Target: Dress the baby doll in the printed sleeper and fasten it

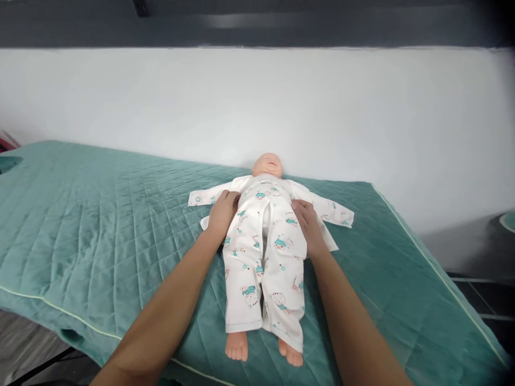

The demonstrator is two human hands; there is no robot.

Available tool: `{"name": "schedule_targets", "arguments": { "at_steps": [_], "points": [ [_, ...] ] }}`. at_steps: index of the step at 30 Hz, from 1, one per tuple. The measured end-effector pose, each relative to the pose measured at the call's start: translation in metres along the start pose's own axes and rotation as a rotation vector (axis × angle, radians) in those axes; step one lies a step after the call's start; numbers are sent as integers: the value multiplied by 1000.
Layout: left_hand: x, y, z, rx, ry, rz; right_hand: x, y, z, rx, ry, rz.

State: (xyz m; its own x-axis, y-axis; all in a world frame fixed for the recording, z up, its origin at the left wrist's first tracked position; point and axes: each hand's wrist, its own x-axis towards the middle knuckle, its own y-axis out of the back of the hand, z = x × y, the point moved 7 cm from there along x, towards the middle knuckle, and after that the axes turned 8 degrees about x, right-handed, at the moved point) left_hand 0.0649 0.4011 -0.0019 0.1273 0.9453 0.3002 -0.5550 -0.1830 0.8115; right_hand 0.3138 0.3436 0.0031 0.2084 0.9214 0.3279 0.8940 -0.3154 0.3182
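Observation:
A baby doll (pixel 262 252) lies on its back on a teal quilted bed, head toward the wall, bare feet toward me. It wears a white one-piece suit printed with small teal animals, sleeves spread out to both sides. My left hand (pixel 222 210) rests against the doll's side under its arm, fingers curled onto the suit. My right hand (pixel 307 221) lies on the doll's other side at the waist, fingers together and pressed flat on the fabric.
The teal quilted cover (pixel 100 225) spans the bed, with pale piping along its front and right edges. A white wall (pixel 362 123) runs right behind the doll's head. Dark floor (pixel 478 300) shows to the right.

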Motion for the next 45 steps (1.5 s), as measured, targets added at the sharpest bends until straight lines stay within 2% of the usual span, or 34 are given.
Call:
{"name": "schedule_targets", "arguments": {
  "at_steps": [2,4,8,12,17,21,25,28,30,33,36,38,41,45],
  "points": [
    [-10,6,-4,110,46,42,-4,5,-8,22,64,88],
    [-19,13,-13,171,122,92,-8,7,-13,52,90,120],
    [-26,17,-42,121,299,124,-8,2,-10,109,-4,19],
    [-20,13,-57,-64,322,69,-7,-1,-7,96,-53,-63],
    [-15,1,-49,-168,227,-56,-6,-4,-5,129,-93,-103],
    [-15,-8,-40,-437,189,-109,-6,-4,-4,195,-109,-44],
    [-15,0,-40,-599,207,-40,-7,-3,-4,279,-135,26],
    [-16,14,-44,-544,240,70,-8,-2,-2,317,-158,64],
    [-17,19,-46,-474,256,83,-8,-2,-1,330,-167,69],
    [-17,14,-46,-436,243,-46,-8,-1,1,353,-174,76],
    [-18,3,-37,-512,175,-242,-8,-1,-2,302,-169,51],
    [-20,-1,-32,-584,157,-300,-9,-2,-7,247,-156,27],
    [-20,2,-33,-662,199,-213,-10,-1,-11,240,-162,32],
    [-19,15,-55,-698,335,53,-10,0,-10,289,-202,45]
  ]
}}
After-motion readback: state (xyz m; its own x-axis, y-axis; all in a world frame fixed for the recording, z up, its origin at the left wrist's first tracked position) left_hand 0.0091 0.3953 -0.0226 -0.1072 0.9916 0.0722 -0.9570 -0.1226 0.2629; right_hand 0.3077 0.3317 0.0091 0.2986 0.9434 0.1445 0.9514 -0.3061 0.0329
